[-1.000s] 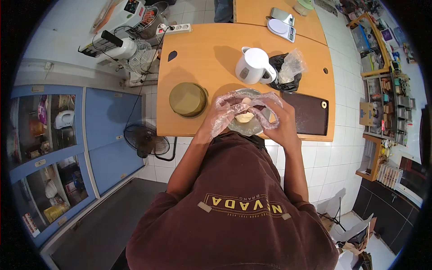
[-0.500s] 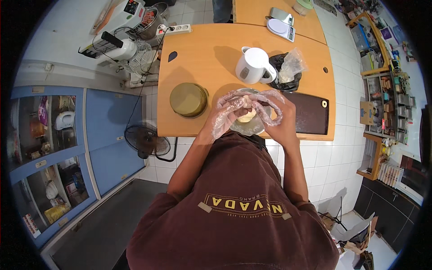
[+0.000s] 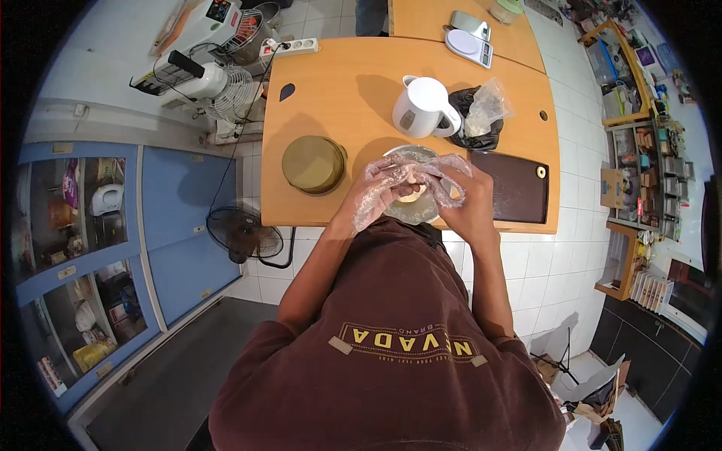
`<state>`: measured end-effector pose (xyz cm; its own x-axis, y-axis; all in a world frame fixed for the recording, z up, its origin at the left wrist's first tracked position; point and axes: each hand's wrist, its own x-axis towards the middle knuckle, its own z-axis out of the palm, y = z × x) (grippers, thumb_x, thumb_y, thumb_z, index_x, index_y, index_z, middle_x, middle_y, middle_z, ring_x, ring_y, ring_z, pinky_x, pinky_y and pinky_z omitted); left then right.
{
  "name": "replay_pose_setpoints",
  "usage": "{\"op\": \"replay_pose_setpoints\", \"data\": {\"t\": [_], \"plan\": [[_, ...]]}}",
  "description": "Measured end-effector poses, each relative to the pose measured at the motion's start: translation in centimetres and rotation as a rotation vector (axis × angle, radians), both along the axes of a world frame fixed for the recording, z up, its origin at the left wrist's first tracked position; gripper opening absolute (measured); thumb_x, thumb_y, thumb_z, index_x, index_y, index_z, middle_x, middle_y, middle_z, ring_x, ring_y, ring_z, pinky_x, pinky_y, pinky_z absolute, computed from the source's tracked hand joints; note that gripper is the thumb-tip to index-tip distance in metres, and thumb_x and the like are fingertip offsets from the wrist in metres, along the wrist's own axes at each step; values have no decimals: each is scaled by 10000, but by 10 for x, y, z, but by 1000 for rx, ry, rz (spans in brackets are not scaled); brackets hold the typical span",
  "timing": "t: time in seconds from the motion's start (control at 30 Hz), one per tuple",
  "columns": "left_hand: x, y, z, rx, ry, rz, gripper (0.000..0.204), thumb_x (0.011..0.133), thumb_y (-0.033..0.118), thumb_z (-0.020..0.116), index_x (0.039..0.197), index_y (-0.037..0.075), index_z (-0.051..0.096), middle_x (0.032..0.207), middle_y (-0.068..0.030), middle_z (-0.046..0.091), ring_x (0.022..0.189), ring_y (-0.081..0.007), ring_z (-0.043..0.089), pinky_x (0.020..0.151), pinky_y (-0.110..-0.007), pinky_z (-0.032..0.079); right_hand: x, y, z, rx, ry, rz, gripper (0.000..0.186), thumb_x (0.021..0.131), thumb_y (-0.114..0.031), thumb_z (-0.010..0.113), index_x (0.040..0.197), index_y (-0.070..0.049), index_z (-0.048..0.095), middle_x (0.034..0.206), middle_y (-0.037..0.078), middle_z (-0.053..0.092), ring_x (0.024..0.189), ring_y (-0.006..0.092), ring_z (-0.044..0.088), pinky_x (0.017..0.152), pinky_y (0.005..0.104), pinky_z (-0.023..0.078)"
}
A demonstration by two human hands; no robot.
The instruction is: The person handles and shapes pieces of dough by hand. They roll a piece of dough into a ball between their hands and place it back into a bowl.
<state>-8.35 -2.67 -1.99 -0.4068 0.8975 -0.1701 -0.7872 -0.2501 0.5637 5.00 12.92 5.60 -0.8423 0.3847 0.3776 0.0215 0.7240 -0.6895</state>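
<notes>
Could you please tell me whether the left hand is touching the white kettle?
Apart: the head view shows bare tabletop between the left hand and the white kettle.

a kitchen with kettle (image 3: 423,107), scale (image 3: 463,43), mixer (image 3: 204,24)

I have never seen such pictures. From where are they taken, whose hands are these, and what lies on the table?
There is no robot here. A wide fisheye camera worn on the head looks down. The wearer's left hand and right hand, in clear plastic gloves, come together over a round metal bowl with a pale dough-like lump. If they hold something, it is too small to tell.

On the light-brown wooden table, a round olive-gold container stands left of the bowl, and a white electric kettle stands beyond it. Right of the kettle, a clear plastic bag lies on a black plastic bag; nearer, a dark rectangular tray holds a pale ring-shaped piece.
</notes>
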Motion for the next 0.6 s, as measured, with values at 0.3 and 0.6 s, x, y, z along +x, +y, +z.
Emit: {"op": "replay_pose_setpoints", "data": {"t": [0.3, 0.6], "plan": [[-1, -2, -1, 43, -40, -94, 311, 1033, 196, 659, 1236, -39, 638, 1159, -141, 718, 1015, -217, 717, 859, -349, 607, 1, 8, 24, -210, -54, 84, 338, 744, -34, 827, 1068, 32, 755, 1095, 228, 742, 1003, 385, 735, 869, 441, 571], [2, 1, 8, -95, 52, -137, 251, 1071, 244, 606, 1114, 0, 646, 1048, -79, 658, 909, -175, 609, 818, -335, 503, 2, 9, 2, -50, 0, 72, 267, 753, 0, 813, 1017, -2, 771, 995, 151, 751, 902, 325, 720, 819, 378, 556]]}}
